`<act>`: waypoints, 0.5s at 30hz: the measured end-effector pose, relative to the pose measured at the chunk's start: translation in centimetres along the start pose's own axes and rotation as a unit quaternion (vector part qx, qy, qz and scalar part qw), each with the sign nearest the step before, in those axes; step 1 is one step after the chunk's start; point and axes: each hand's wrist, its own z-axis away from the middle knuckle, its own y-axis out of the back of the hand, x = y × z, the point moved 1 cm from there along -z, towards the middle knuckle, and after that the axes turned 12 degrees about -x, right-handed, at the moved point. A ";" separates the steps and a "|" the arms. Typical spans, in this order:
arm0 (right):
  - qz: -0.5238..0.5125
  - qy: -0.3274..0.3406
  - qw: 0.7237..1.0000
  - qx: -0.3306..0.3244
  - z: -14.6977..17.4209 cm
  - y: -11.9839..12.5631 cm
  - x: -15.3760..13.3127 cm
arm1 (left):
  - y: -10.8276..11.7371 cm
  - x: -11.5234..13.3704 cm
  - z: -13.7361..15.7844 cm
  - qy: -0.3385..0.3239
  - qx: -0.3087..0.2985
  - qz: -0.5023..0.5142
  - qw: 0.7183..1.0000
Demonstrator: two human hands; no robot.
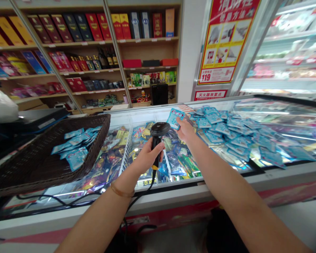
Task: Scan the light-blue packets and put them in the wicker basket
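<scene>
And there it was, a barcode scanner (160,129) in the left hand (150,154), fingers curled firmly round its handle, cable (154,175) trailing down towards the front edge of the freezer (179,195). Over on the other side, the right hand (184,129) had one blue packet (174,118) pinched by its edge, thumb and fingers closed on it! That packet hung right beside the scanner's head, above the glass; whether the two touched, nobody could tell from here. To the right sprawled a heap of blue packets (223,130); to the left, a wicker basket (98,149) held a smaller pile (77,144). Scanning a single packet looked like the step in hand. The next move seemed to call for a steady pinch, the printed code turned square to the scanner's window, and a clear gap between them.
</scene>
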 end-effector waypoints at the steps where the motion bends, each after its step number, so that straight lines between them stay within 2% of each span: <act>1: 0.004 0.015 1.000 -0.002 -0.1 0.0 0.1 | 0.0 -0.1 0.0 0.002 0.000 -0.004 1.000; 8: 0.011 0.030 0.999 -0.039 0.2 -0.6 0.0 | -0.3 -0.6 0.0 0.016 -0.031 -0.040 0.999; 15: -0.036 0.009 0.999 -0.030 0.7 -1.1 -0.2 | -0.5 -0.7 -0.1 0.025 -0.042 -0.062 0.997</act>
